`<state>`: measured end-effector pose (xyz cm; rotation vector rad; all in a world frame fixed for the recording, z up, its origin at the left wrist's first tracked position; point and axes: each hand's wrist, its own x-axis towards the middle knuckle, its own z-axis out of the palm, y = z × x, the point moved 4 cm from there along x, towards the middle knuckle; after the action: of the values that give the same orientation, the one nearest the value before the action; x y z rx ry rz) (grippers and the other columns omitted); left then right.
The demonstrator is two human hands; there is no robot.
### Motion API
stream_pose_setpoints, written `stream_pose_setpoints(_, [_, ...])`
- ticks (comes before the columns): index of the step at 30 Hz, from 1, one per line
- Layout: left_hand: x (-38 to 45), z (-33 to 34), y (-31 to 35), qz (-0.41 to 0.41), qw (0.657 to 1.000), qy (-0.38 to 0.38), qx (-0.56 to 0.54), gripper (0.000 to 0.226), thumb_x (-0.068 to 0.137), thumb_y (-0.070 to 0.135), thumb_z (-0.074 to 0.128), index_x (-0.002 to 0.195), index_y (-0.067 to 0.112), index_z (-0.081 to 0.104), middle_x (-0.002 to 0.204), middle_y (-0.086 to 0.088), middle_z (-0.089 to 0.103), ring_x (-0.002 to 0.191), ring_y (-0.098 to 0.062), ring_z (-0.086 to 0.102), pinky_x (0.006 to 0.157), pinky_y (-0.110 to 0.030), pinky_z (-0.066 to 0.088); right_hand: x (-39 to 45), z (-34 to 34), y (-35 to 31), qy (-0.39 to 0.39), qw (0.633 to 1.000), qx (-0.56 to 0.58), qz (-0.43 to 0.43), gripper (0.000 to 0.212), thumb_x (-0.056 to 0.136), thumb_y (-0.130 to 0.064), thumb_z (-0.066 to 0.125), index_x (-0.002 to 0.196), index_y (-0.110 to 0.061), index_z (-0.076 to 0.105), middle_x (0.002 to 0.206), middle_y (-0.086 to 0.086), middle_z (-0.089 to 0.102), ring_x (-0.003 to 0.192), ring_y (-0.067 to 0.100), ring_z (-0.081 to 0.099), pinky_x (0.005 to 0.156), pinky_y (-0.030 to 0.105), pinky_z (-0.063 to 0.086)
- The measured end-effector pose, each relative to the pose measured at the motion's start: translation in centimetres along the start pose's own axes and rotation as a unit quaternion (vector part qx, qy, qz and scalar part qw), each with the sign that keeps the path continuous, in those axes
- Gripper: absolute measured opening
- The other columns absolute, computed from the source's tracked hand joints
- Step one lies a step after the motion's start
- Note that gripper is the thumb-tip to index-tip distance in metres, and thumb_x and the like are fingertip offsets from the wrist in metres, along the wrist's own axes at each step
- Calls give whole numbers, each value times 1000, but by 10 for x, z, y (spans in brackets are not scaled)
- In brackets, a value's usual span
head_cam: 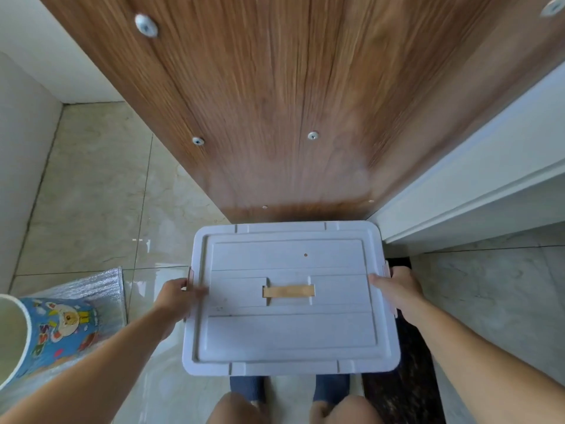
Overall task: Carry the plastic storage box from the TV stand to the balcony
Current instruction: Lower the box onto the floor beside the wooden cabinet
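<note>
Two hands (175,296) (397,290) on storage box (287,328)

Both my arms are stretched forward and down, bare forearms angling inward from the lower corners. My left hand (175,296) is clamped on the left edge of the storage box (287,332), thumb lying on top, fingers wrapped under the side. My right hand (397,290) mirrors it on the right edge, thumb on top, fingers curled around the side. Wrists are fairly straight. My knees and socked feet show below.
</note>
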<state>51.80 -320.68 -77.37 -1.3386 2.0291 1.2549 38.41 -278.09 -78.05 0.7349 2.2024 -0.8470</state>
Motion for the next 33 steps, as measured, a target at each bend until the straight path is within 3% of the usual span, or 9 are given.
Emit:
stream_pose_setpoints(3, [6, 8, 2, 2, 1000, -5, -1, 18, 79, 18, 75, 66, 13, 63, 39, 2, 52, 36, -16, 39, 37, -19, 32, 13, -1, -5, 5, 1000, -15, -15, 34, 85, -28, 69, 99, 2, 64, 99, 16, 67, 87, 30, 64, 56, 26, 43])
stream_pose_setpoints(10, [49, 41, -16, -1, 1000, 1, -13, 19, 80, 16, 75, 65, 15, 62, 51, -5, 54, 40, -19, 39, 41, -23, 32, 65, 30, 7, 11, 999, -37, -16, 35, 86, -28, 68, 102, 2, 62, 97, 15, 65, 68, 22, 57, 49, 22, 35])
stream_pose_setpoints(15, [75, 56, -25, 0, 1000, 2, -31, 11, 80, 14, 74, 74, 13, 65, 70, -9, 62, 61, -22, 51, 49, -27, 37, 91, 48, 10, 16, 998, -52, -25, 30, 86, -26, 67, 99, -1, 59, 95, 14, 62, 74, 25, 56, 56, 28, 38])
stream_pose_setpoints(19, [89, 66, -35, -7, 1000, 15, -23, 9, 81, 15, 73, 82, 11, 65, 64, -8, 58, 47, -19, 41, 44, -24, 32, 104, 61, 19, 28, 999, -35, -24, 15, 88, -22, 65, 86, -10, 55, 78, 3, 57, 63, 17, 53, 49, 24, 35])
stream_pose_setpoints(22, [98, 72, -41, -12, 999, 24, -18, 10, 81, 16, 73, 85, 10, 65, 60, -4, 56, 45, -18, 41, 42, -23, 33, 110, 69, 25, 32, 999, -30, -23, 20, 90, -19, 63, 76, -15, 50, 73, 0, 55, 58, 9, 49, 46, 21, 32])
stream_pose_setpoints(24, [103, 76, -44, -11, 999, 29, -17, 10, 82, 15, 72, 87, 10, 66, 60, -3, 56, 45, -17, 42, 42, -22, 34, 113, 72, 27, 26, 999, -36, -18, 15, 91, -21, 63, 89, -7, 57, 71, -1, 52, 59, 10, 49, 46, 21, 32])
stream_pose_setpoints(27, [111, 80, -49, -13, 999, 37, -15, 11, 81, 16, 72, 89, 11, 66, 61, -2, 58, 46, -16, 44, 43, -21, 34, 117, 77, 28, 23, 998, -45, -29, 28, 91, -22, 62, 107, 1, 60, 75, 0, 54, 62, 14, 52, 50, 23, 35])
stream_pose_setpoints(30, [114, 83, -53, -15, 999, 30, -17, 9, 81, 16, 72, 86, 12, 66, 63, -2, 60, 46, -16, 45, 43, -21, 35, 119, 78, 26, 24, 998, -43, -34, 38, 91, -24, 62, 116, 4, 58, 98, 10, 62, 84, 28, 61, 67, 29, 43])
stream_pose_setpoints(33, [111, 81, -48, -9, 1000, 17, 15, 11, 84, 19, 70, 79, 13, 63, 59, -3, 57, 46, -18, 47, 44, -22, 36, 122, 80, 23, 33, 998, -55, -23, 41, 91, -25, 61, 119, 5, 59, 101, 14, 64, 86, 32, 62, 66, 30, 45])
